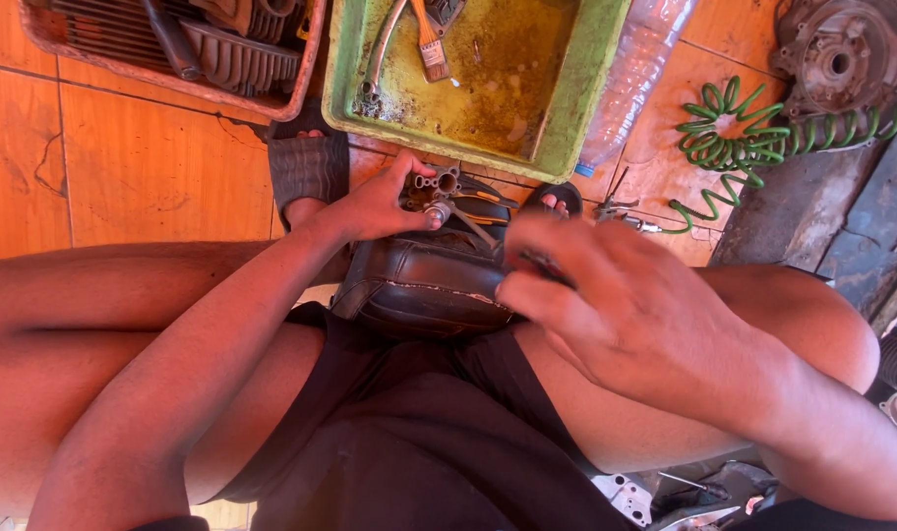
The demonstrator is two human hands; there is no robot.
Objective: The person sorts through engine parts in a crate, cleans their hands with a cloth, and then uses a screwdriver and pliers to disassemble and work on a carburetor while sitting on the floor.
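My left hand [380, 205] grips a small grey metal part with tube-like openings [437, 189], held just above a black cushioned seat [424, 280] between my knees. My right hand [606, 295] is blurred, its fingers curled around a thin dark tool [544, 264] close to the metal part. Both hands work over the seat, in front of a green tray [576, 98] on the floor.
The green tray holds dirty yellowish liquid, a paintbrush [429, 44] and a metal tube. A red crate [173, 44] with finned engine parts sits far left. A clear plastic bottle [635, 74], green coiled hose [753, 138] and round engine casing [842, 54] lie right. My sandalled feet rest on orange tiles.
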